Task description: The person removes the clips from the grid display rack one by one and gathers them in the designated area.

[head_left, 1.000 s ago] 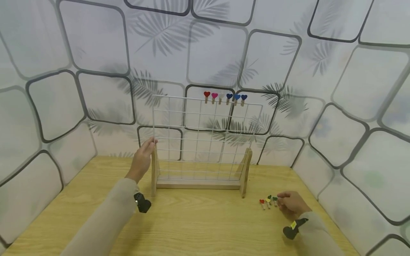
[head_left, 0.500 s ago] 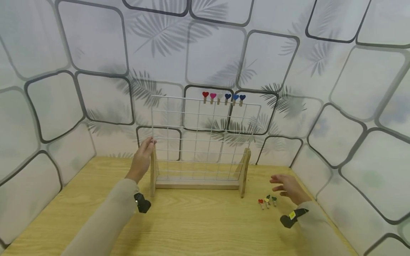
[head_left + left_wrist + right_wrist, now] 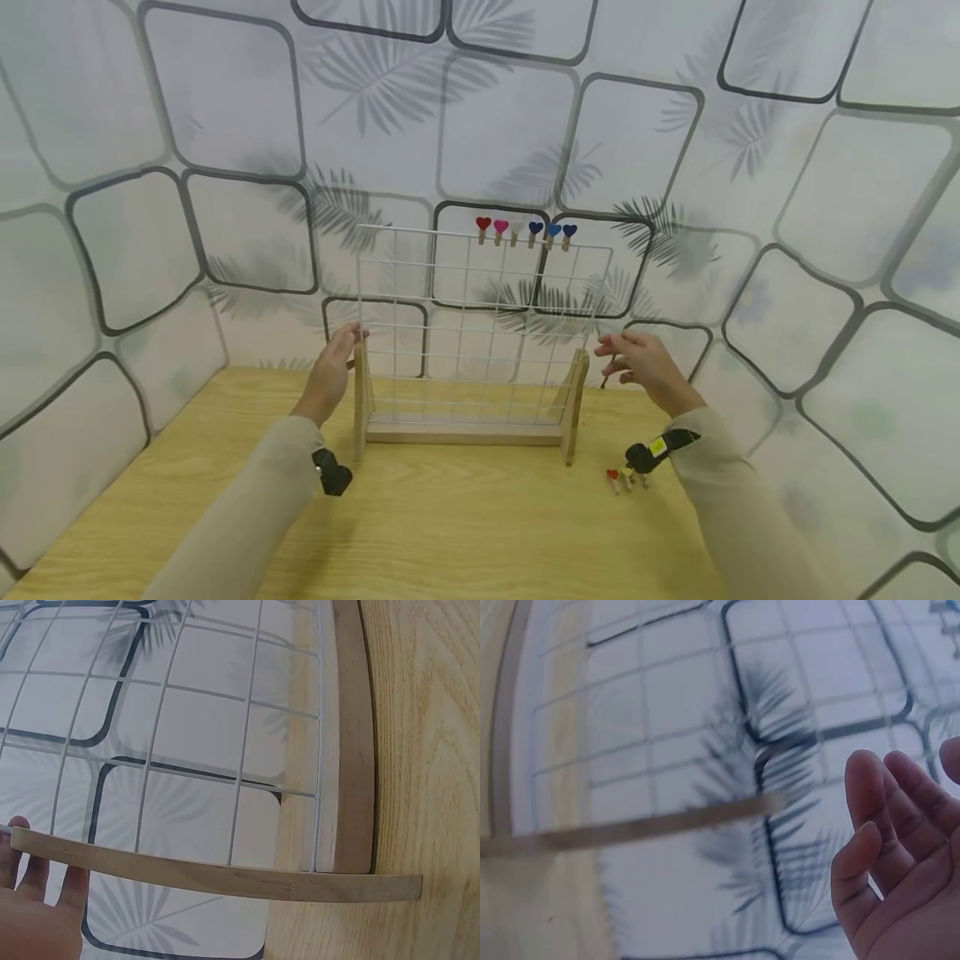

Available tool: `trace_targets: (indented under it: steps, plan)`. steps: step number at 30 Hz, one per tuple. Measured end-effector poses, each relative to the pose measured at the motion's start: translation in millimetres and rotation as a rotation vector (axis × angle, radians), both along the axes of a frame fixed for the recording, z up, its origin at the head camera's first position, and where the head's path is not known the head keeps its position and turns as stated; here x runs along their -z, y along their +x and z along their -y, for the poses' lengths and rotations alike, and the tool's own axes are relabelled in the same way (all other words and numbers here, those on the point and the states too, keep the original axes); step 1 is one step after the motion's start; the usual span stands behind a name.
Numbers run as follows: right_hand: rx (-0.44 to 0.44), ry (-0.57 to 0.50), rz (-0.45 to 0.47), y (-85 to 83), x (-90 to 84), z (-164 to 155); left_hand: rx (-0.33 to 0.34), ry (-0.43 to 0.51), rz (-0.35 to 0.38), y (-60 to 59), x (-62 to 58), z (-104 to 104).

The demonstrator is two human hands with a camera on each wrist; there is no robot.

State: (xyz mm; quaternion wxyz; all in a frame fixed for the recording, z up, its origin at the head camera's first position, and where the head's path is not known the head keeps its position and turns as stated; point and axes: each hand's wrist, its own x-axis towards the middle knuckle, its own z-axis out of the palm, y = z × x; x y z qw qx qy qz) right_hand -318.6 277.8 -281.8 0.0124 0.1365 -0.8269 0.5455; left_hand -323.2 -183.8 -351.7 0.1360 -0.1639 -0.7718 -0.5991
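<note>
A white wire grid rack (image 3: 480, 333) stands on wooden supports at the middle of the table. My left hand (image 3: 330, 375) holds its left side near the top of the wooden upright (image 3: 187, 871); in the left wrist view the fingers reach behind that wood. My right hand (image 3: 645, 365) is raised beside the rack's right upright (image 3: 576, 400), fingers loosely bent, with nothing seen in them. In the right wrist view, that hand (image 3: 907, 862) is apart from the rack. Several small heart clothespins, including a red one (image 3: 483, 229) and a pink one (image 3: 501, 232), sit along the top wire.
More heart clothespins, a red one (image 3: 613, 477) and a yellow one (image 3: 627, 475) among them, lie on the wooden table (image 3: 450, 525) at the right, partly hidden by the right wrist camera (image 3: 651, 452). Patterned walls (image 3: 510, 133) stand behind and at both sides.
My right hand has risen from beside the loose clothespins and moved left and forward to the rack's right upright. My left hand has kept its place on the rack.
</note>
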Motion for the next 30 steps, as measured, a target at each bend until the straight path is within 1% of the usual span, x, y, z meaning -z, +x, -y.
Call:
trace_targets:
  steps: [3,8,13,15,19,23,26,30]
  plan:
    - [-0.030,-0.020,-0.028,-2.4,-18.5,17,0.005,0.001,0.005,0.7,-0.2,-1]
    - [-0.071,-0.066,-0.076,-3.6,-49.8,47,-0.007,-0.010,0.014,0.8,1.1,-3]
    - [-0.100,-0.090,-0.158,-4.3,-80.2,78,-0.020,0.021,-0.019,0.1,5.6,-3]
    - [-0.111,-0.091,-0.184,-4.1,-91.9,90,-0.031,0.008,-0.030,0.3,7.6,-2]
    - [-0.125,-0.093,-0.216,-5.0,-113.3,112,-0.052,-0.045,-0.024,-0.1,9.8,0]
    - [-0.138,-0.116,-0.225,-11.8,-130.0,130,-0.058,-0.058,-0.017,-1.0,9.4,2]
    - [-0.144,-0.129,-0.225,-18.8,-139.1,140,-0.054,-0.051,-0.016,-0.9,7.6,1]
    - [-0.138,-0.105,-0.206,-27.4,-147.2,152,-0.038,-0.036,-0.015,-2.6,6.2,0]
